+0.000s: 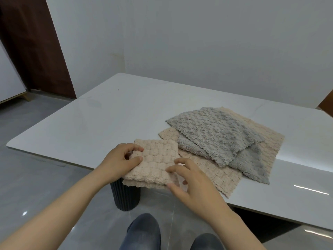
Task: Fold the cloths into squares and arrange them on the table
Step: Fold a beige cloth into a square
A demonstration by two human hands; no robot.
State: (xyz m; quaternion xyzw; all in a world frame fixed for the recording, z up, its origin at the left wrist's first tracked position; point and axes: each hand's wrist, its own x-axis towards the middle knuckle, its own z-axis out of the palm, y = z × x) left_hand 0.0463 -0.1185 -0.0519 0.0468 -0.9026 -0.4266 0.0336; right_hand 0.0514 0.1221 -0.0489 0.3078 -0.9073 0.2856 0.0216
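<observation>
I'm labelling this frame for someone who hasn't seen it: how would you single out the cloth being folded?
On the white table, look at the near edge. The folded beige cloth is held there by the left hand and right hand. Unlike the spread beige cloth and grey cloths beside it, it is small and layered.

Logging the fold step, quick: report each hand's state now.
Left hand: pinches the left edge of the folded beige cloth.
Right hand: grips the same cloth's near right corner.

no readable text — no labels, brands, numbers or signs
</observation>
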